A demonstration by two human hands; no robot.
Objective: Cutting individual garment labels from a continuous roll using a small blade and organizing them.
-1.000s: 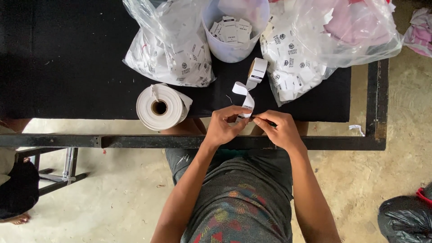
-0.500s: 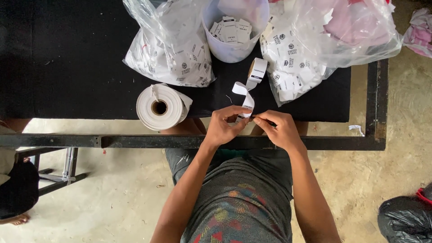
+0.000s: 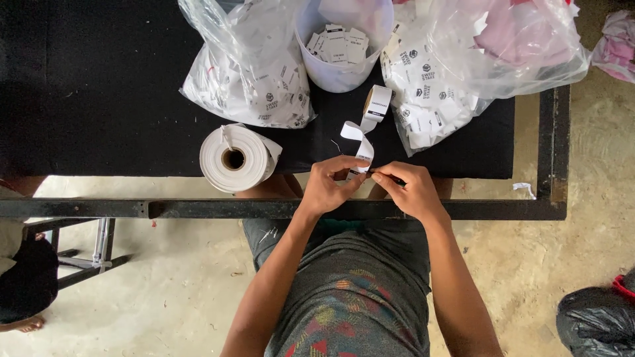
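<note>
Nothing has shifted since the earlier frame: your left hand (image 3: 329, 187) and right hand (image 3: 409, 188) still pinch the label strip (image 3: 362, 147) below the small roll (image 3: 378, 104), mid-separation; next, tear cleanly.

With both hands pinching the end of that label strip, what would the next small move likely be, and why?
Probably separating the end label from the strip. The left hand and right hand meet at its free end at the table's near edge, the strip runs back to a small roll, and loose labels already fill the white cup behind.
</note>
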